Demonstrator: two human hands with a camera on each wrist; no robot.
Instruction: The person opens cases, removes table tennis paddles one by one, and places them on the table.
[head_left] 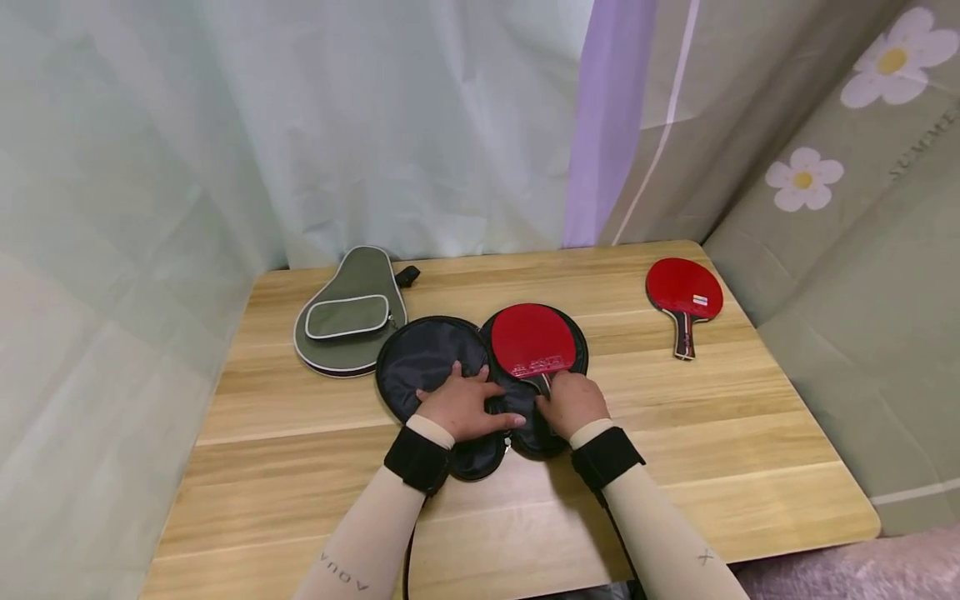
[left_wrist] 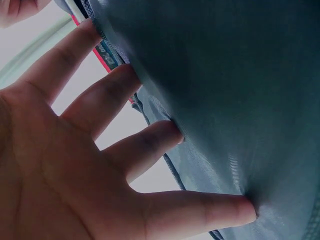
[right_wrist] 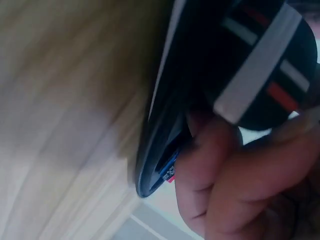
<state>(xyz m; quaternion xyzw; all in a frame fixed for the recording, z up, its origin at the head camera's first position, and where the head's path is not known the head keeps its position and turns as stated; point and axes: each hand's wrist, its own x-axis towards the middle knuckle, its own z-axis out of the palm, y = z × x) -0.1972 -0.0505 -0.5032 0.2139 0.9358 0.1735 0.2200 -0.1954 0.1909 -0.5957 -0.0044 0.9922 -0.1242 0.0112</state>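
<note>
Left fingers (left_wrist: 145, 148) spread on the black case (head_left: 420, 354), right fingers (right_wrist: 260, 175) curled round the paddle handle (right_wrist: 262, 67)

The right hand (head_left: 576, 404) hides much of a paddle handle (right_wrist: 260, 70), the left hand (head_left: 463, 407) part of the black case (head_left: 420, 354). Tiny print (head_left: 536, 365) on the near paddle (head_left: 531, 335) and the far paddle (head_left: 681, 283) is unreadable to me. The near-left corner of the bench (head_left: 247, 483) is cut off.

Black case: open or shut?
Open: the black case lies spread in two halves, side by side, with a red paddle on the right half.
</note>
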